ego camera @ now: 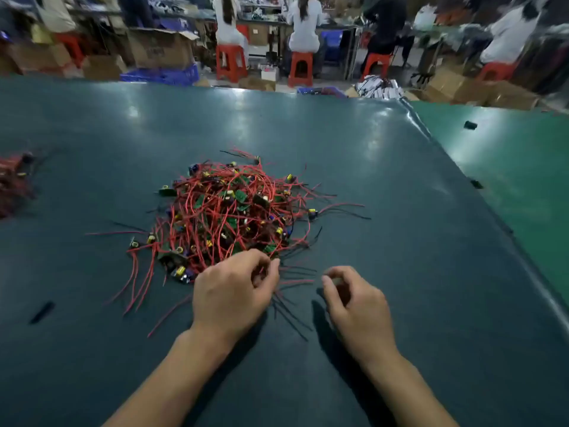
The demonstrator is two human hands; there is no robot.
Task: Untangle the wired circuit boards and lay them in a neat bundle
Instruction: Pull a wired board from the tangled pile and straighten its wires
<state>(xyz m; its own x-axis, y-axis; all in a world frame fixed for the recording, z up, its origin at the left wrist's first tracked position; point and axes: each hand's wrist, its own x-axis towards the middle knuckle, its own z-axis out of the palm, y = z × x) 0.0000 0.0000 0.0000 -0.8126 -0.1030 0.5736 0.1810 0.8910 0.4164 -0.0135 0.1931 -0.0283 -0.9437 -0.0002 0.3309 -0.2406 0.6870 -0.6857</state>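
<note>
Dark green table holds a messy pile of wired circuit boards, where the left hand pinches wires and the right hand curls empty nearby.

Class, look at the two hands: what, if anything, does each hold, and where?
Left hand seems to pinch wire ends at the near edge of the tangled pile. Right hand is curled; no hold can be told.
</note>
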